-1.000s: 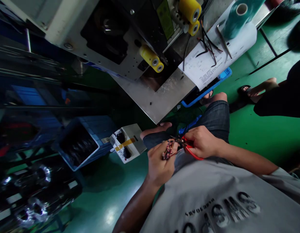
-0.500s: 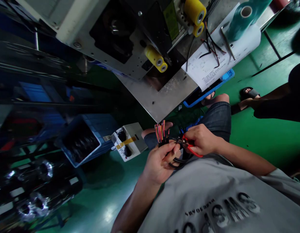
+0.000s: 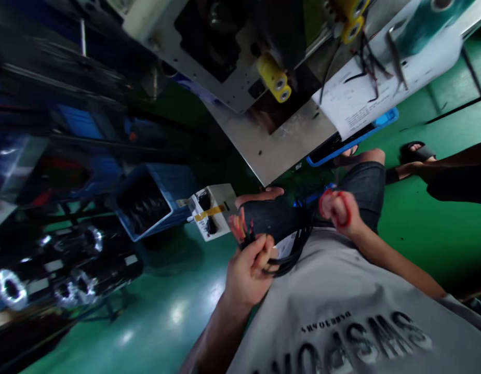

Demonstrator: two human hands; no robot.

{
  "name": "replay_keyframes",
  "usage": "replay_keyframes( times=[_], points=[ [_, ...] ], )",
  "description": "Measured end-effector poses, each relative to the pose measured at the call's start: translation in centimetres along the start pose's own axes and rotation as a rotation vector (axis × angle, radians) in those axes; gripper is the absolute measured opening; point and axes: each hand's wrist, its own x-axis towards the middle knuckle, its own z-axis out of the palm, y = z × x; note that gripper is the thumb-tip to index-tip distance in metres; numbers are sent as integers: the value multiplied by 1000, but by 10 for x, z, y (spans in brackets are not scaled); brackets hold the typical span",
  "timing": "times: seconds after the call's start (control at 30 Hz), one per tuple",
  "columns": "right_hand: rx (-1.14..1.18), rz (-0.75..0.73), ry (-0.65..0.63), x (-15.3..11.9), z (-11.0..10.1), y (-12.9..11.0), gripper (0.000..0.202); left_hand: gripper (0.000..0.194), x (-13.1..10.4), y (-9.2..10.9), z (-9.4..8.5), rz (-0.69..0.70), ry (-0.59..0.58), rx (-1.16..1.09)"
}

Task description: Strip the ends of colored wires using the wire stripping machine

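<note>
My left hand [image 3: 246, 270] is closed around a bundle of black cables [image 3: 301, 236]. Their stripped ends fan out above my thumb as red, orange and yellow wires [image 3: 238, 226]. From my fist the black cables curve to the right over my lap. My right hand [image 3: 336, 214] is wrapped round the red-handled wire cutters [image 3: 346, 208], some way to the right of the bundle. Motion blurs that hand, and the jaws of the cutters cannot be made out.
A metal table [image 3: 279, 156] with a machine carrying yellow rollers [image 3: 274, 78] stands ahead. Printed paper [image 3: 349, 104] lies on it, under a green film roll [image 3: 427, 28]. A white box [image 3: 221, 228] and a blue crate [image 3: 168, 208] are left. Another person's sandalled foot [image 3: 417, 151] is right.
The cutters were at the cables beside my left hand; my right hand has carried them away to the right. My left hand moved slightly left with the bundle. The head view has shifted.
</note>
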Motion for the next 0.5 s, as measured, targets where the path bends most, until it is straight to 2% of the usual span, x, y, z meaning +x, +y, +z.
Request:
replay_keyframes(
  times=[0.07,0.13,0.3,0.5],
  points=[
    [-55,69,-288,-8,14,-6,53,41,3,2,7,9,-16,28],
    [-210,72,-453,-13,24,-18,43,39,7,4,15,41,-24,48],
    [-572,-142,-538,-12,32,-43,27,36,10,4,23,110,-30,74],
    [-668,-198,-567,-14,41,-39,26,30,12,0,22,151,-24,80]
  ],
)
